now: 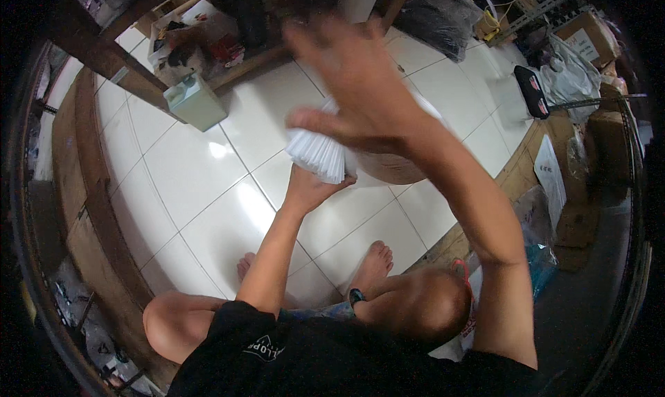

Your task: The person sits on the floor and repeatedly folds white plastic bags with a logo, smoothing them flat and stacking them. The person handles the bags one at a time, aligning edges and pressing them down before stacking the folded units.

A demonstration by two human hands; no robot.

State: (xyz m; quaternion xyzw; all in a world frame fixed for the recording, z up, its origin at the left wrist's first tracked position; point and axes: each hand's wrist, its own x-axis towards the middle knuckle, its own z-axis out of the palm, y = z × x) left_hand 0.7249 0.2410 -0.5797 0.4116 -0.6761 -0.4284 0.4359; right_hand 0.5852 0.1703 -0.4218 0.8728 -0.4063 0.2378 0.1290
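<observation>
My left hand [309,184] grips from below a thick fanned stack of white sheets [317,150], held above the white tiled floor [201,182]. My right hand [357,78] hovers over the top of the stack, fingers spread and blurred, its thumb lying against the upper edge of the sheets. Just behind the stack, a round brown cardboard-coloured thing [395,166] is partly hidden by my right forearm. I sit with my knees bent and my bare feet [370,264] on the tiles below the stack.
A pale green box [195,102] stands on the floor at the upper left beside a dark wooden post [104,58]. Cluttered shelves and bags line the far side. Cardboard boxes and plastic bags [571,71] crowd the right. Wooden boards [80,189] run along the left.
</observation>
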